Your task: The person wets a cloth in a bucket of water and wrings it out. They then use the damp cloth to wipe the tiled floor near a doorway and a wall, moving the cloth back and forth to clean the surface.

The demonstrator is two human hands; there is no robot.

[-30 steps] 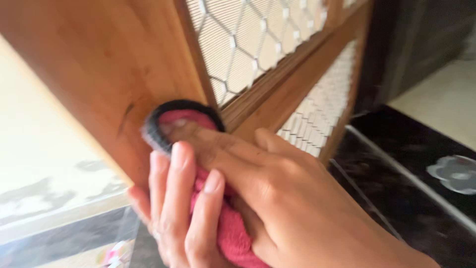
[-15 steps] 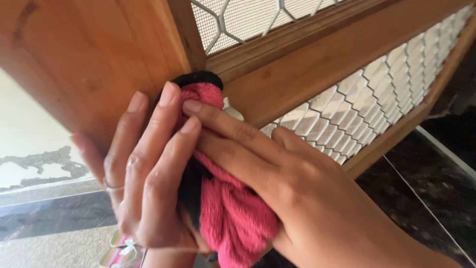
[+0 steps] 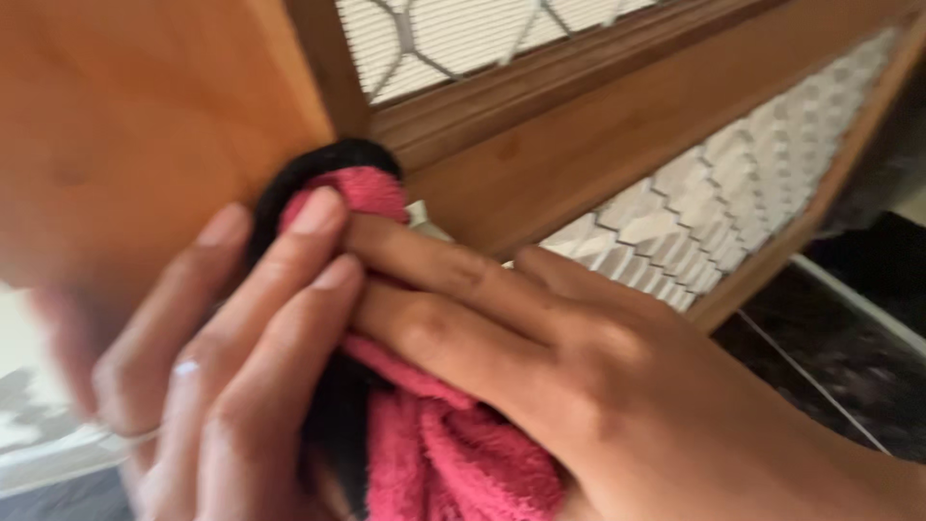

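A pink cloth with a black edge (image 3: 434,453) is pressed against the corner of a wooden door frame (image 3: 598,125). My right hand (image 3: 540,367) lies flat over the cloth, fingers pointing left, and holds it to the wood. My left hand (image 3: 222,367) grips the cloth from the left side, its fingertips on the cloth's top fold. A thin ring shows on one left finger. Both hands are blurred by motion.
The door has wire mesh panels with a hexagon grille (image 3: 733,203) above and below a wooden rail. A plain wooden panel (image 3: 125,116) fills the upper left. Dark stone floor (image 3: 839,338) with a pale strip lies at right; a light floor (image 3: 29,415) at lower left.
The cloth and both hands have slid a little left and up along the frame corner. The view has moved closer, so the hands look larger and more blurred.
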